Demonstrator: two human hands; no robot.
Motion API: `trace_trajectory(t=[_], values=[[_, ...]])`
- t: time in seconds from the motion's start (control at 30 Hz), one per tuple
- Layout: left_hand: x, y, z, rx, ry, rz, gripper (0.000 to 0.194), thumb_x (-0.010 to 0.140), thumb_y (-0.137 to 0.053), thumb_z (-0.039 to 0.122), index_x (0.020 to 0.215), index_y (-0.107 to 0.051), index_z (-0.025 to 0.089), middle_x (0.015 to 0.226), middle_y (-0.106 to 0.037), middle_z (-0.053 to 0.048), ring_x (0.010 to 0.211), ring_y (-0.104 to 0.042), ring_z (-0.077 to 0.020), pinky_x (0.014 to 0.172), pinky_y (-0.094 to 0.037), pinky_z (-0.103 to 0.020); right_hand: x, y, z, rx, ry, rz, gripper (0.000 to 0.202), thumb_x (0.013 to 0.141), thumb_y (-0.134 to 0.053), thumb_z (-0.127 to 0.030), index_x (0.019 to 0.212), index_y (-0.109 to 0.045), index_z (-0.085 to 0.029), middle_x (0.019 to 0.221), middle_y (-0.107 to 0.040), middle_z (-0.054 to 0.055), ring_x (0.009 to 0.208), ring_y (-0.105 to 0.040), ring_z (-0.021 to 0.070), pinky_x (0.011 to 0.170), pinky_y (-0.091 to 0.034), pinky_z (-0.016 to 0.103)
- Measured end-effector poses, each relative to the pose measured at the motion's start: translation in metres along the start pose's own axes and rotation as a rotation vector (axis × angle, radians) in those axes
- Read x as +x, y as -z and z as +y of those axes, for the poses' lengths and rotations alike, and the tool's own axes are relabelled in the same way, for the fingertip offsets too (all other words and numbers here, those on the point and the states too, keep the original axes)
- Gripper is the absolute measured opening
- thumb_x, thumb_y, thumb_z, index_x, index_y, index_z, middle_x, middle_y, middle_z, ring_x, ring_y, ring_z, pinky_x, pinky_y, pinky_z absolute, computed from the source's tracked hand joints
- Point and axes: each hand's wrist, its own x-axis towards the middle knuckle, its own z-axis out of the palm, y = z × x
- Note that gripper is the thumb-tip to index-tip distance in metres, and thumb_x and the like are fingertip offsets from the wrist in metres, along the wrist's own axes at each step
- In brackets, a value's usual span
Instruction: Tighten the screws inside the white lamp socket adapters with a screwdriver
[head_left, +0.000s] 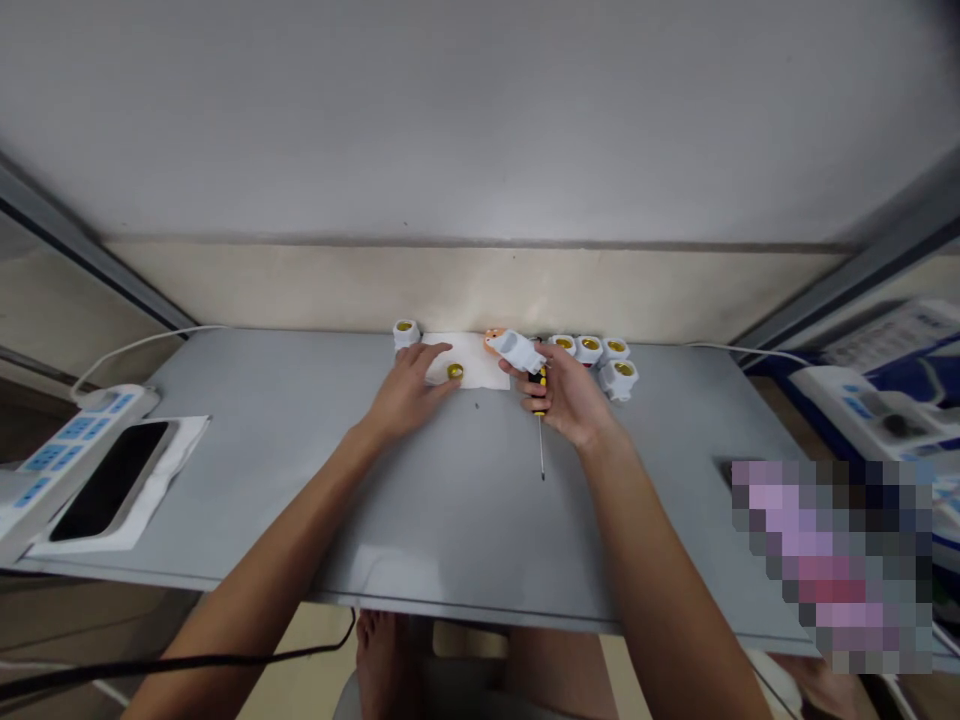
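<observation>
My right hand (566, 395) is closed around a white plastic lamp socket (517, 350) with metal prongs at its lower end. The same hand holds a screwdriver (541, 440) with a black and yellow handle, its shaft pointing toward me. An orange piece (492, 340) shows at the socket's far end; I cannot tell whether it is attached. On the left, my left hand (411, 390) rests with fingers apart at a white sheet of paper (476, 372). A brass threaded ring (455, 371) lies on that paper, close to the left thumb.
More white sockets (589, 348) with brass insides stand right of my right hand, and one socket (406, 333) stands behind my left. A phone (112, 480) and a power strip (79, 440) lie far left. A pixelated object (825, 560) covers the right front. A tiny dark bit (477, 406) lies mid-table.
</observation>
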Motion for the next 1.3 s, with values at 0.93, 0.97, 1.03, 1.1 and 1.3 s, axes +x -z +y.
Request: trace_trajectory(t=[0.93, 0.97, 1.03, 1.1, 1.3], values=[[-0.034, 0.017, -0.003, 0.676, -0.13, -0.325, 0.024, 0.107, -0.053, 0.035, 0.105, -0.072, 0.022, 0.108, -0.076, -0.006, 0.098, -0.07, -0.0249, 0.086, -0.052, -0.037, 0.006, 0.041, -0.016, 0.212, 0.106, 0.119, 0.019, 0.093, -0.051, -0.031, 0.097, -0.063, -0.016, 0.077, -0.068, 0.005, 0.041, -0.033, 0.005, 0.032, -0.028, 0.016], [-0.034, 0.016, -0.002, 0.697, -0.133, -0.34, 0.023, 0.107, -0.052, 0.033, 0.105, -0.072, 0.022, 0.107, -0.075, -0.006, 0.098, -0.07, -0.0251, 0.085, -0.052, -0.037, 0.005, 0.04, -0.016, 0.215, 0.106, 0.124, 0.02, 0.093, -0.051, -0.03, 0.098, -0.063, -0.016, 0.077, -0.068, 0.005, 0.041, -0.033, 0.0048, 0.032, -0.028, 0.016], [-0.034, 0.015, 0.002, 0.746, -0.145, -0.369, 0.024, 0.107, -0.05, 0.029, 0.102, -0.072, 0.021, 0.105, -0.075, -0.007, 0.098, -0.07, -0.0255, 0.084, -0.051, -0.037, 0.004, 0.038, -0.016, 0.224, 0.106, 0.136, 0.02, 0.092, -0.052, -0.031, 0.099, -0.064, -0.016, 0.078, -0.069, 0.005, 0.04, -0.032, 0.0047, 0.031, -0.028, 0.016], [-0.034, 0.013, 0.004, 0.789, -0.158, -0.386, 0.024, 0.107, -0.049, 0.026, 0.101, -0.072, 0.019, 0.104, -0.074, -0.008, 0.097, -0.07, -0.0257, 0.083, -0.051, -0.037, 0.003, 0.038, -0.017, 0.23, 0.103, 0.139, 0.021, 0.092, -0.051, -0.031, 0.1, -0.064, -0.016, 0.079, -0.069, 0.005, 0.041, -0.032, 0.0047, 0.031, -0.028, 0.016], [-0.008, 0.019, 0.0, 0.748, -0.138, -0.376, 0.021, 0.104, -0.051, 0.024, 0.103, -0.071, 0.016, 0.101, -0.074, -0.009, 0.094, -0.069, -0.0248, 0.083, -0.051, -0.035, 0.001, 0.036, -0.019, 0.194, 0.128, 0.129, 0.021, 0.087, -0.056, -0.032, 0.098, -0.065, -0.016, 0.08, -0.069, 0.004, 0.042, -0.031, 0.0049, 0.032, -0.029, 0.016]])
